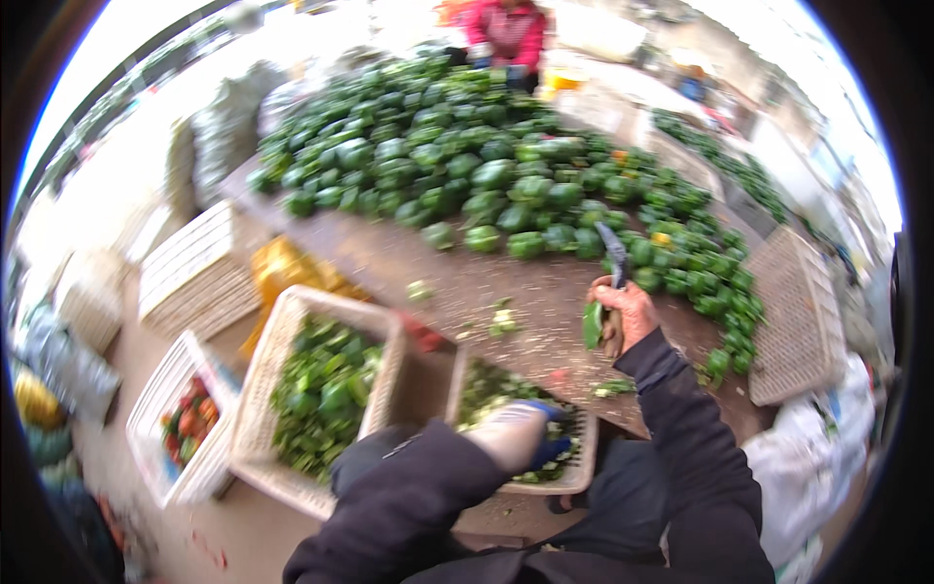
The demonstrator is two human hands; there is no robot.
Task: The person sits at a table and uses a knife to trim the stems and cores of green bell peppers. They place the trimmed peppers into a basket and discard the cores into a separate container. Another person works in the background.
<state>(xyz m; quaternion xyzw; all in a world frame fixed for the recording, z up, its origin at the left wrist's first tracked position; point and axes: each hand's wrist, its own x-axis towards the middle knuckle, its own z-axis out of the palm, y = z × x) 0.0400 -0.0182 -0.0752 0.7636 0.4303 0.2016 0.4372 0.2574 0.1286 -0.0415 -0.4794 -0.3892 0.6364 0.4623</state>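
Note:
My right hand (pixel 633 308) is raised over the near right part of the table, closed around a knife (pixel 613 248) whose dark blade points up and away from me. A green piece of pepper (pixel 592 325) shows at the same hand's left side. Low in front of me, my left hand (pixel 549 447), in a blue glove, reaches down into a pale plastic crate (pixel 588 467) of green trimmings (pixel 503 388). Blur and the downward angle hide its fingers. Across the table lies a large heap of green peppers (pixel 467 168).
Left of my knees stands a crate (pixel 246 423) of green peppers and pieces (pixel 328 394). Beyond it are a white basket (pixel 149 431) of reddish produce and a yellow mesh bag (pixel 288 270). An upturned crate (pixel 792 314) leans at right. A person (pixel 507 33) in pink stands behind the heap.

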